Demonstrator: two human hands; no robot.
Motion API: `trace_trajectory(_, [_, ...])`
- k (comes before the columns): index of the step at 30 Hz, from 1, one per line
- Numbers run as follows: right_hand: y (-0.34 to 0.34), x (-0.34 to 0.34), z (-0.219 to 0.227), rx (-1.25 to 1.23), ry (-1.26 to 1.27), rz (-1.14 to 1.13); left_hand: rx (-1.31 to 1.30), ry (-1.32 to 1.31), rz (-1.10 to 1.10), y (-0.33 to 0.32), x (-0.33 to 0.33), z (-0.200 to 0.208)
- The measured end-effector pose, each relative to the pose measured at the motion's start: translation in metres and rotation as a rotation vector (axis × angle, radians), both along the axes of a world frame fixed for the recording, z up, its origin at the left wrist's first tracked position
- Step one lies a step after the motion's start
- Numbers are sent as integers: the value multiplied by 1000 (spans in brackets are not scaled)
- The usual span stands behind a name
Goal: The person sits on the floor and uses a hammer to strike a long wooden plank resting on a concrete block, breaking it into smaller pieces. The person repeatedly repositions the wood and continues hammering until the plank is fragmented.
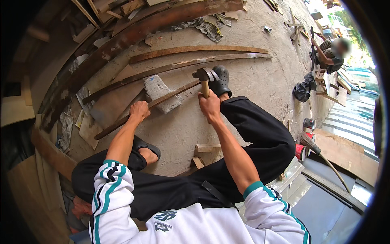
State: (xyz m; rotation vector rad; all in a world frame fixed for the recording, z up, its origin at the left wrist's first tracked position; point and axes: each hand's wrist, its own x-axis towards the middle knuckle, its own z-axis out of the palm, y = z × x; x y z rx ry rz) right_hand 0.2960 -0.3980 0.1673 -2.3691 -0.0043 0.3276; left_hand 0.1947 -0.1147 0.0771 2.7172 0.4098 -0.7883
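Observation:
My right hand [210,106] grips the wooden handle of a claw hammer [205,76], whose metal head is raised just above a long thin wooden strip [122,120]. My left hand [139,110] presses down on that strip. The strip lies across a grey concrete block [156,88] on the ground. I am crouched, in black trousers, with one dark clog [221,81] by the hammer and the other [144,148] under my left arm.
More long wooden strips [195,51] and a heavy beam [134,34] lie beyond on the concrete floor. Scrap boards pile up at left. Another person [331,55] sits working at upper right. A broom [321,152], paint cans [308,124] and corrugated sheets lie at right.

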Motion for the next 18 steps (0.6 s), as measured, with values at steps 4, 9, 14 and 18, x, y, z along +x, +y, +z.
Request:
trace_trajectory(4, [-25,-32,-61,-173,8,134,-1,-18,-19,-6,7,-3])
trace_trajectory(9, [-26,-35,-53,-75,320,37,36,-52,11,7,1,-19])
trace_trajectory(14, [0,-30,-36,26,-17,-66,-27,26,26,2,6,-3])
trace_trajectory(18, [11,-35,-18,60,-59,-16,-27,55,52,1,7,2])
